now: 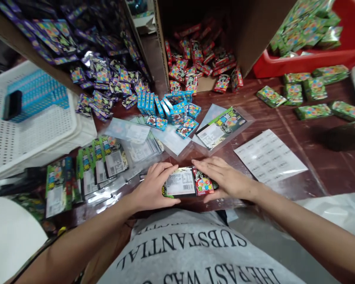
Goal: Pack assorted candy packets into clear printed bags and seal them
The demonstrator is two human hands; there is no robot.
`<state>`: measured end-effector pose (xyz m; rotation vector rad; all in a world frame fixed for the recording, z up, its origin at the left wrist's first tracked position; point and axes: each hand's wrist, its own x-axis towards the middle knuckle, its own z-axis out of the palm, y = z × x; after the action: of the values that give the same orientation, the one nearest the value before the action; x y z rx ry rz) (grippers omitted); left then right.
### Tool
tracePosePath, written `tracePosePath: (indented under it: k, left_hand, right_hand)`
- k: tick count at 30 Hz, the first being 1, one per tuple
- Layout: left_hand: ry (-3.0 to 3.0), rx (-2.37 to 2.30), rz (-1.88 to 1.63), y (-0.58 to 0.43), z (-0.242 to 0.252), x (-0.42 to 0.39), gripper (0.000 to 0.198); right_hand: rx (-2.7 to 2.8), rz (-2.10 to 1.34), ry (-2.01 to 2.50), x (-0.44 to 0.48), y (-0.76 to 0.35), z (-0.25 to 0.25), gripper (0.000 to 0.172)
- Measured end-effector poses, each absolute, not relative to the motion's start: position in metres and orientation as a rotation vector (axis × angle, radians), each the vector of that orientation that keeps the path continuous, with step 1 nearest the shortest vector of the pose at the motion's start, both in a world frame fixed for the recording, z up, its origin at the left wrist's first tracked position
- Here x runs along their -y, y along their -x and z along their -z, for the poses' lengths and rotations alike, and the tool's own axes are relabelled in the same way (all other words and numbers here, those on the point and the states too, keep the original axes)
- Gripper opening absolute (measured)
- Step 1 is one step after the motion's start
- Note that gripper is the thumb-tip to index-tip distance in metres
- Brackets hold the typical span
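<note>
Close to the front edge of the dark red table (310,130), my left hand (154,189) and my right hand (225,179) press from both sides on a clear packet (182,182) with a white label. A small red pack (203,184) sits inside its right end. Each hand has its fingers curled round an end of the packet. Beyond my hands lie loose blue packs (171,112), clear sleeves and a filled clear packet (220,127). A label sheet (269,156) lies to the right.
A white perforated basket (32,130) with blue packs and a black item stands at left. Finished packets (85,177) fan out beside it. A cardboard box (201,51) spills red packs; purple packs (103,75) spill left. Green packs (313,92) and a red bin (307,61) are at right.
</note>
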<state>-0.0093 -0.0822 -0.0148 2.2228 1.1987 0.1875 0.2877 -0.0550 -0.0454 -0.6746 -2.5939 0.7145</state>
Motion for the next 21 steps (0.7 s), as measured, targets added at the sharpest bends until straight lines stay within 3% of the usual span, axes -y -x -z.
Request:
tracePosePath:
  k: [9, 15, 21]
  left_hand:
    - [-2.311, -1.365, -0.083, 0.002, 0.031, 0.083, 0.093]
    - [-2.330, -1.343, -0.108, -0.003, 0.032, 0.081, 0.093]
    - [-2.325, -1.302, -0.190, -0.006, 0.031, 0.080, 0.091]
  right_hand:
    - [2.664, -0.641, 0.838, 0.045, -0.293, 0.046, 0.135]
    - [2.602, -0.749, 0.881, 0.041, -0.319, 0.053, 0.098]
    - [2.563, -0.857, 0.752, 0.031, -0.307, 0.056, 0.092]
